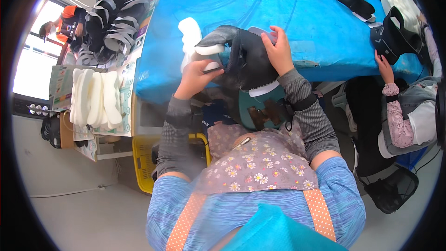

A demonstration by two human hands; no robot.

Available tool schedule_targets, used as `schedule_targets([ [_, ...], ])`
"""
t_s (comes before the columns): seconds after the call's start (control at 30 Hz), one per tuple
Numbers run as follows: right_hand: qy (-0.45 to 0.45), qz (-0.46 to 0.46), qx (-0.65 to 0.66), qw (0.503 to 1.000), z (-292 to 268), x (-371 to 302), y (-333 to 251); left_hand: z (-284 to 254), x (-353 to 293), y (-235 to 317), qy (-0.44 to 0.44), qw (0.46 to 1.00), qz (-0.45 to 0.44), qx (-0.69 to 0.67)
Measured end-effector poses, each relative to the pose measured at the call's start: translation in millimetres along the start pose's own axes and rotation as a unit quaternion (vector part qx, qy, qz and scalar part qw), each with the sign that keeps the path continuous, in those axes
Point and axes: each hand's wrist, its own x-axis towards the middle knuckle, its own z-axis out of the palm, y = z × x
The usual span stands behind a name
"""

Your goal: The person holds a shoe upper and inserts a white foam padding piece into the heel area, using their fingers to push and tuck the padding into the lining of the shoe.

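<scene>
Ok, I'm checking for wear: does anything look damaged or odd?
The blue table cover has a brownish patch near its front edge, breaking the blue; torn or stained, I cannot tell.

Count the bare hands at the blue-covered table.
3: the wearer's left hand and right hand, both on the black padded piece, and a co-worker's hand at the table's right. Others may be hidden.

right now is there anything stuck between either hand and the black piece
Nothing visible: the right hand holds the black piece at its right edge, the left hand at its left side. A white foam piece shows just beyond the left hand, over the blue table cover, blocking neither.
</scene>
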Motion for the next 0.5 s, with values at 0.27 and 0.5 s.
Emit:
schedule_targets([
  [0.27, 0.071, -0.196, -0.260, 0.943, -26.8, -10.5, -37.5, 7.8, -24.4, 27.7, 0.084, 0.992, 0.089, 0.019],
  [0.5, -0.099, 0.270, 0.189, 0.939, -50.7, -13.3, 2.3, 9.1, -34.2, 36.2, 0.045, 0.978, 0.195, 0.053],
])
